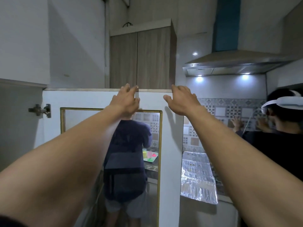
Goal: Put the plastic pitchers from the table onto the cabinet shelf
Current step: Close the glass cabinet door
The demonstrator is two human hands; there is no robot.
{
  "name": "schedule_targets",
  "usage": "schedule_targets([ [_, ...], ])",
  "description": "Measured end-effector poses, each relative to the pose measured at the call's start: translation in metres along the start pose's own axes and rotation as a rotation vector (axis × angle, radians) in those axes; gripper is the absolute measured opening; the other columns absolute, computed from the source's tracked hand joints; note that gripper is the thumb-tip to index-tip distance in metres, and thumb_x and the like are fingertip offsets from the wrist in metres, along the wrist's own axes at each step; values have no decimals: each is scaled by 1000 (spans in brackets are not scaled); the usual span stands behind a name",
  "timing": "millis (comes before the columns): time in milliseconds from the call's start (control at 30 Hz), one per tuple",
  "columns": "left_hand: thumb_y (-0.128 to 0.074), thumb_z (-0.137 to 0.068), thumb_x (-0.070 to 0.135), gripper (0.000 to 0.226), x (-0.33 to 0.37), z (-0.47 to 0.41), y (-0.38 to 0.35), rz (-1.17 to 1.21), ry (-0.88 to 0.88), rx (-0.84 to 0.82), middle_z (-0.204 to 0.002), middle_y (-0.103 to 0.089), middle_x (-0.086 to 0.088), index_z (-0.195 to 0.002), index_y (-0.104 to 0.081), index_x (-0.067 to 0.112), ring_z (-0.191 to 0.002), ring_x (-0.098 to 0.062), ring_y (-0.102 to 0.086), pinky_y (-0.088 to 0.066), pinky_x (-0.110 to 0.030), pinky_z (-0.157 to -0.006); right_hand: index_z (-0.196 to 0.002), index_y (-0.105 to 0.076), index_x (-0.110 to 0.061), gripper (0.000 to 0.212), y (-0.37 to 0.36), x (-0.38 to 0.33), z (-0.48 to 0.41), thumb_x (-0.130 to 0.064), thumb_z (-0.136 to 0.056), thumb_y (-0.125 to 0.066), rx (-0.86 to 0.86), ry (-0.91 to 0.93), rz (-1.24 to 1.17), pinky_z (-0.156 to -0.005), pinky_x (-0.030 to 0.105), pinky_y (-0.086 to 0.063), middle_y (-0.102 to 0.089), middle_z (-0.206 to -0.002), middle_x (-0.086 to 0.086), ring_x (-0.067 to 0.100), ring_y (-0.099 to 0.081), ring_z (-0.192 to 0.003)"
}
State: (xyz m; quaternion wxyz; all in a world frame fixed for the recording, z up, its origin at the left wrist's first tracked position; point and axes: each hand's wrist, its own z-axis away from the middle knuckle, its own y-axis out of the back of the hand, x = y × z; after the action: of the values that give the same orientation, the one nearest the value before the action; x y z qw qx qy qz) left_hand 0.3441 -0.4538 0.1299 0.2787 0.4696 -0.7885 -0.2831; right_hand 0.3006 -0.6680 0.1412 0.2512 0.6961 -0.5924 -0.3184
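An open white cabinet door [105, 99] with a gold-framed glass pane fills the middle of the head view. My left hand [127, 99] is raised to its top edge, with fingers curled over the edge. At the door's top right corner is my right hand [180, 99], fingers spread and flat against the door, holding nothing. Through the glass I see small colourful plastic vessels, yellow, pink and green, on a pale tray [150, 156] on a counter. The cabinet's shelf is not visible.
A person in a dark blue shirt [126, 161] stands behind the glass. Another person with a white headset [282, 112] is at the right, under a steel range hood [229, 66]. A wooden upper cabinet [141, 59] is above. A door hinge [41, 110] sits left. A foil-covered surface [196, 176] lies lower right.
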Motion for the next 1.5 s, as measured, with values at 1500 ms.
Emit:
schedule_targets([
  [1500,-12,-93,70,83,8,275,279,688,391,233,-127,-65,-3,-119,-69,16,-112,-20,-58,-38,-45,-96,-105,-74,-10,28,145,-235,214,-17,-98,-48,-329,161,-1252,-97,45,-45,-76,-104,6,20,-69,-99],
])
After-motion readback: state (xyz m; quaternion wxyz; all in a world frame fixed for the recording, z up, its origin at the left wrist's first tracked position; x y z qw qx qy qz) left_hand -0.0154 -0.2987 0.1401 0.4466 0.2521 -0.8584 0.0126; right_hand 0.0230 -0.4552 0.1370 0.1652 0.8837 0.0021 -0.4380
